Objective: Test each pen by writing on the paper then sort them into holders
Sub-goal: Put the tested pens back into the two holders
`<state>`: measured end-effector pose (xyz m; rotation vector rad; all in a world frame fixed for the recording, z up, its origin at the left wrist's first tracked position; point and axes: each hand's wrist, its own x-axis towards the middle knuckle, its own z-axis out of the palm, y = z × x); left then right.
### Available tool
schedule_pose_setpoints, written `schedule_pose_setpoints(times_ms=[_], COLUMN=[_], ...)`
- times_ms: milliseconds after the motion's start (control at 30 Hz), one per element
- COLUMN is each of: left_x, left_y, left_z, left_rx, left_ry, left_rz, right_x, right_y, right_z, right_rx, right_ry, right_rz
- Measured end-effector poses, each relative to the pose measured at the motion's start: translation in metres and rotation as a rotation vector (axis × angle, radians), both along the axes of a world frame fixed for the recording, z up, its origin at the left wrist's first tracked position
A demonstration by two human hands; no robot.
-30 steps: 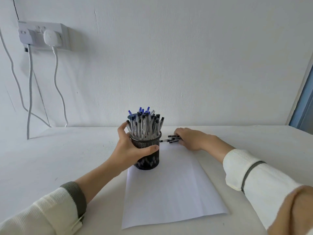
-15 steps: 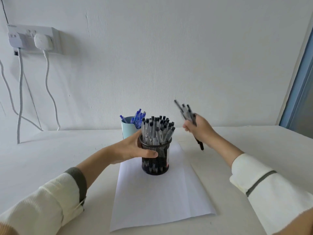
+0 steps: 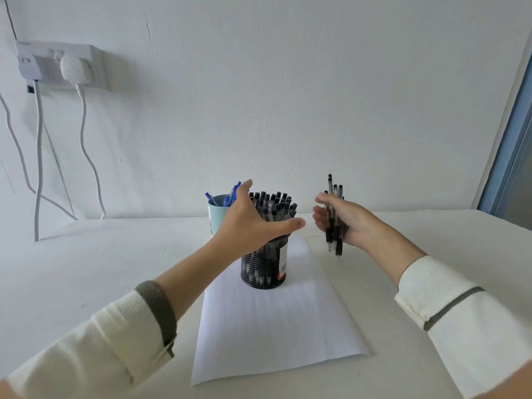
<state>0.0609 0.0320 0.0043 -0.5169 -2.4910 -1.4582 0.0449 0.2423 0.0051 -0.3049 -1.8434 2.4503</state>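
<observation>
Pens [image 3: 334, 238], black-capped, bunched upright in right hand [image 3: 351, 223], perhaps five

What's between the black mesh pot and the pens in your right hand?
Head view: only the thumb of the left hand juts in, above the paper and bare table.

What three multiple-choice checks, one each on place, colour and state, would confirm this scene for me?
1. The black mesh holder stands: A on the paper; B on the floor; C inside a drawer.
2. The light blue cup holds pens that are: A red; B blue; C green.
3. The right hand: A hangs empty; B grips a bundle of black pens; C writes.
Key: 1A, its base sits on the sheet; 2B, blue pens stick up above the rim; 3B, the fingers curl round the bundle, held in the air.
</observation>
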Motion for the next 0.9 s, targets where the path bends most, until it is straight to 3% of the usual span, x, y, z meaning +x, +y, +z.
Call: schedule_pose_setpoints(times_ms=[167,333,633,900], left_x=[-0.015,-0.025,-0.03,-0.028], left_y=[-0.014,-0.034,-0.031,-0.029], left_z=[-0.002,-0.005,-0.004,-0.007], left_rx=[0.238,0.321,0.286,0.348], left_ry=[-0.063,-0.16,-0.138,-0.196], left_rz=[-0.133,-0.305,-0.302,-0.329], right_x=[0.004,0.005,0.039,0.031], right_y=[-0.004,-0.008,-0.056,-0.098], right_z=[0.004,0.004,0.042,0.036], right_rx=[-0.097,0.119,0.075,0.021], right_ry=[0.022,0.03,0.662,0.802], right_rz=[0.033,0.083,-0.019,-0.163])
